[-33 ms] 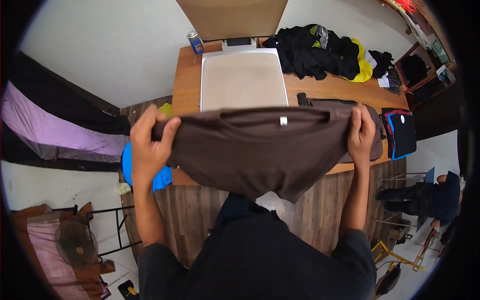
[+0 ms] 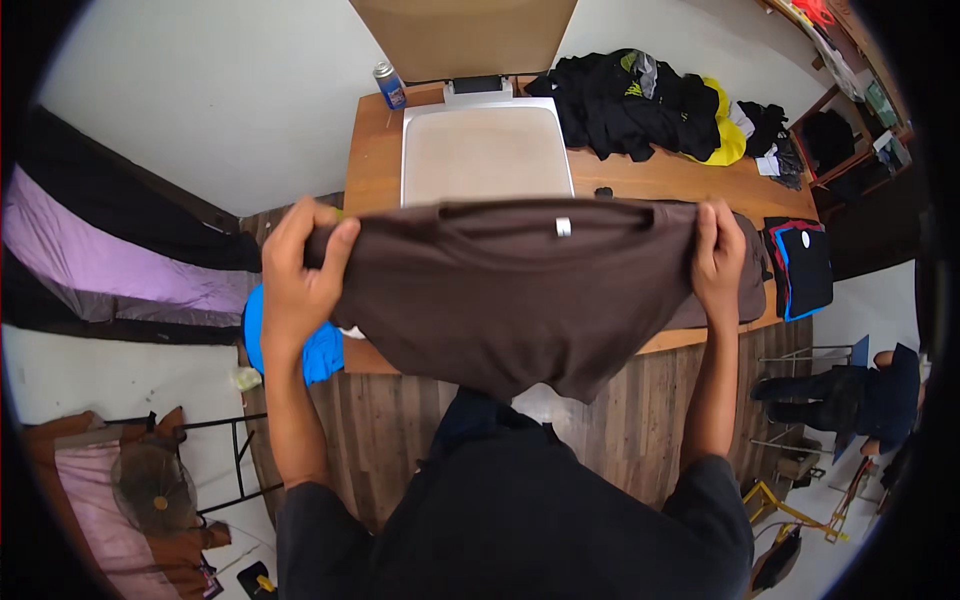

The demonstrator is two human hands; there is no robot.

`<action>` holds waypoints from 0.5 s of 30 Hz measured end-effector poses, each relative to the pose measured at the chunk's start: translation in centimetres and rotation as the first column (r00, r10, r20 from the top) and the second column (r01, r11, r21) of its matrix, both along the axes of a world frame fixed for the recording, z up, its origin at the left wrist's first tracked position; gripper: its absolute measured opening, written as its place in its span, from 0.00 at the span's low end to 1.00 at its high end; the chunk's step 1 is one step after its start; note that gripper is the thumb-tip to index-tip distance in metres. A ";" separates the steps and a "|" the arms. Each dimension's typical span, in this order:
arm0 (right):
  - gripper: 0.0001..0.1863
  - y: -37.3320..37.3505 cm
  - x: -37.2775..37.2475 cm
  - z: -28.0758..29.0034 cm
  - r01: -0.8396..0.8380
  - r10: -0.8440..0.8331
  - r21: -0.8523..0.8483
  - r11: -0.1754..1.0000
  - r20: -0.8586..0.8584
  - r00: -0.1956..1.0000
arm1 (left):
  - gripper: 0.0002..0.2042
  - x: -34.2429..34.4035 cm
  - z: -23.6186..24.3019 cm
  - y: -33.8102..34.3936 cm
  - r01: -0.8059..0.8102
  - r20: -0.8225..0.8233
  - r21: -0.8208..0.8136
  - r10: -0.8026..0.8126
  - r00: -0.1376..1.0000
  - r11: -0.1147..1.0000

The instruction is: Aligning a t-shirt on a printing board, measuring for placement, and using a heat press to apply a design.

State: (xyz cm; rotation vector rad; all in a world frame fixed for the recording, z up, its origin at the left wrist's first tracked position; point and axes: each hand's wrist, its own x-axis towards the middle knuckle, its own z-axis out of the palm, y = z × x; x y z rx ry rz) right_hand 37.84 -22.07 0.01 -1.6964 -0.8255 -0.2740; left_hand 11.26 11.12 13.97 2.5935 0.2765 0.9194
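Note:
I hold a dark brown T-shirt (image 2: 510, 290) stretched sideways by its upper part, with a small white label (image 2: 563, 227) at the neckline and the body hanging down. My left hand (image 2: 308, 275) is closed on the shirt's left end, and my right hand (image 2: 717, 260) pinches its right end. Beyond the shirt is an opened heat press, its beige lower pad (image 2: 485, 150) partly hidden by the fabric and its upper plate (image 2: 462, 30) raised. Brown folded fabric (image 2: 750, 280) lies on the table at the right, partly behind the shirt.
The wooden table (image 2: 372, 150) bears a spray can (image 2: 390, 85), piled black and yellow clothes (image 2: 640, 105) and folded garments (image 2: 800, 270). Blue cloth (image 2: 320, 350) lies left. Another person (image 2: 870, 400) stands at the right. A lilac-covered surface (image 2: 120, 240) and a fan (image 2: 155, 490) are left.
Both my hands and the shirt have shifted slightly farther forward, up in the picture, covering a little more of the press pad.

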 end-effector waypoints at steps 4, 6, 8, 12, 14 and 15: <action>0.15 -0.3 15.3 -1.1 -0.137 0.144 -0.102 0.985 0.072 0.987 | 0.10 11.2 -6.3 -0.4 -0.033 -0.045 -0.251 0.022 0.999 0.967; 0.17 6.5 15.5 -1.7 -0.102 0.100 -0.152 0.983 -0.018 0.995 | 0.09 14.1 -7.4 7.1 0.034 -0.023 -0.273 -0.042 0.999 0.961; 0.19 12.5 17.6 -3.6 -0.145 0.135 -0.158 0.977 -0.071 0.988 | 0.08 16.2 -10.0 12.8 0.014 -0.028 -0.288 -0.023 0.999 0.958; 0.19 19.7 26.6 -11.2 -0.175 0.141 -0.253 0.952 -0.146 0.979 | 0.09 23.6 -16.2 20.0 -0.030 -0.098 -0.327 -0.002 0.995 0.945; 0.20 23.1 29.7 -14.8 -0.169 0.103 -0.308 0.936 -0.221 0.970 | 0.10 27.1 -19.9 23.6 -0.049 -0.136 -0.298 0.009 0.991 0.953; 0.21 24.7 30.7 -16.3 -0.184 0.104 -0.311 0.932 -0.257 0.961 | 0.10 28.7 -21.7 25.3 -0.048 -0.137 -0.297 0.007 0.991 0.954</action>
